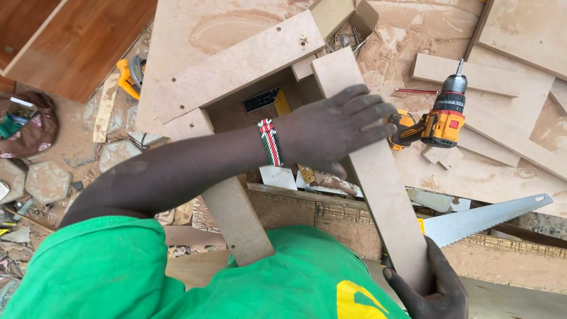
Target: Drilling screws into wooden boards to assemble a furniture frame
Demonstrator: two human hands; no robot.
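- Two hands are on one fibreboard strip [378, 177], which runs from the upper middle of the view down toward your lower right.
- Your left hand [336, 127] reaches across your body and lies over the strip's upper part, fingers spread and draped over its face, thumb tucked beneath; a loose clasp rather than a fist. A red, white and green beaded wristband [270, 142] circles that wrist.
- Your right hand [431, 286] grips the strip's near end from below, fingers curled round its edge.
- The strip's long axis is steeply diagonal, its far end touching the corner of a fibreboard frame [236, 65] on the workbench [472, 171].
- A second fibreboard leg [236, 218] of that frame comes down toward your green shirt [118, 272].
- Just beyond your left fingertips lies a yellow and black cordless drill [440, 118], chuck pointing away from you.
- A handsaw [484, 218] lies right of the strip, blade pointing right.
- A red pencil [416, 91] rests near the drill.
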